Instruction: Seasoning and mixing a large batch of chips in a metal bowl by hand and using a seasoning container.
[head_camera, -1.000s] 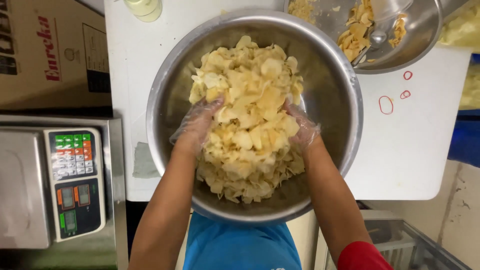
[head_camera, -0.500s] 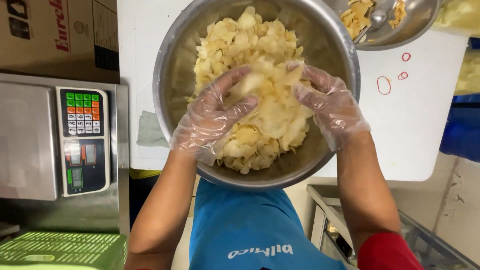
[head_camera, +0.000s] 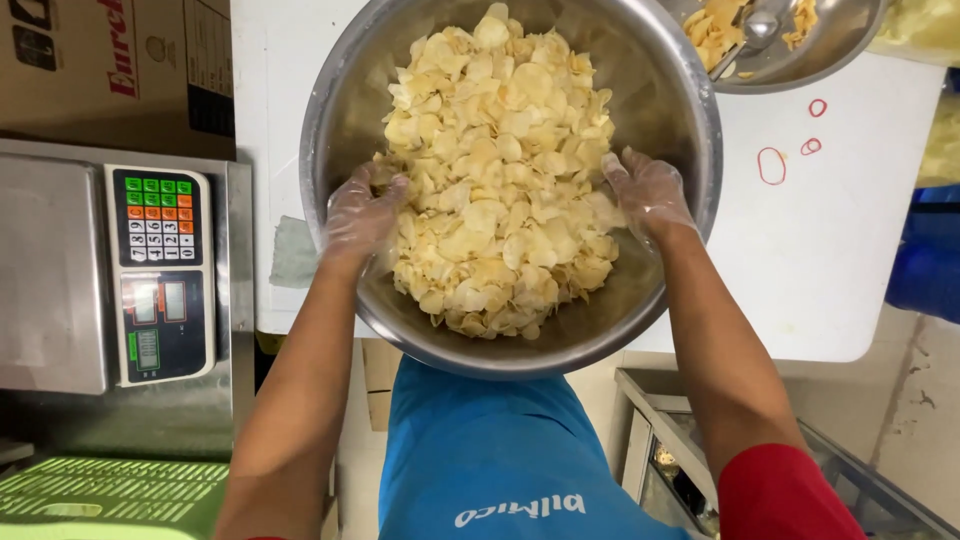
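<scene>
Two gloved hands: left hand (head_camera: 362, 212), right hand (head_camera: 648, 190); one chip bowl (head_camera: 340, 120).

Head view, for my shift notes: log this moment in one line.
left hand: in chips | right hand: in chips | steel bowl: on white table

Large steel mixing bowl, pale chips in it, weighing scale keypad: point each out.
Large steel mixing bowl (head_camera: 670, 95), head view, bare inner wall at upper right.
Pale chips (head_camera: 500, 180), head view, middle of the heap.
Weighing scale keypad (head_camera: 158, 218), head view, coloured button block.
</scene>
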